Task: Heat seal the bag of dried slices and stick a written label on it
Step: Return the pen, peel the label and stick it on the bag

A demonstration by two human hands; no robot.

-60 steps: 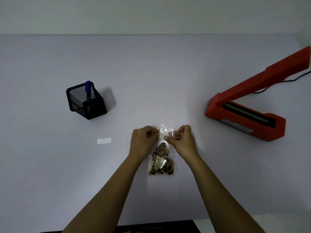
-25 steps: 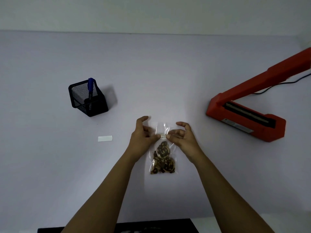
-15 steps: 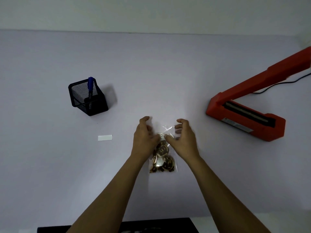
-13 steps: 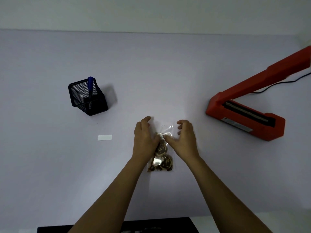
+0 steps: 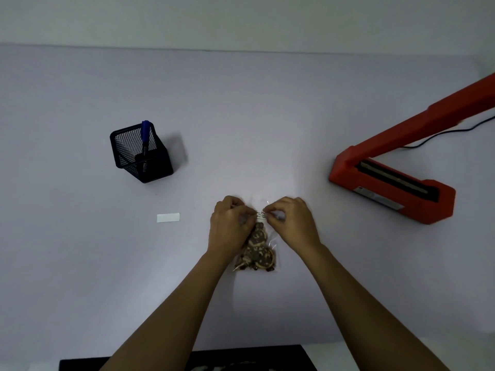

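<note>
Pinching bag (image 5: 258, 250) top, left hand (image 5: 230, 228) and right hand (image 5: 293, 223) curled

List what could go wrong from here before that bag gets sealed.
1. Both hands, left hand and right hand, pinch only the top of the bag; slices could shift up into the seal line.
2. The sealer sits off to the right with its arm raised; carrying the bag there may crease its mouth.
3. The label lies loose and could be brushed away.

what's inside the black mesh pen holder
One blue marker stands in the black mesh pen holder, its cap sticking up above the rim. Through the mesh nothing else shows, though the dark bottom of the holder is hard to make out.
</note>
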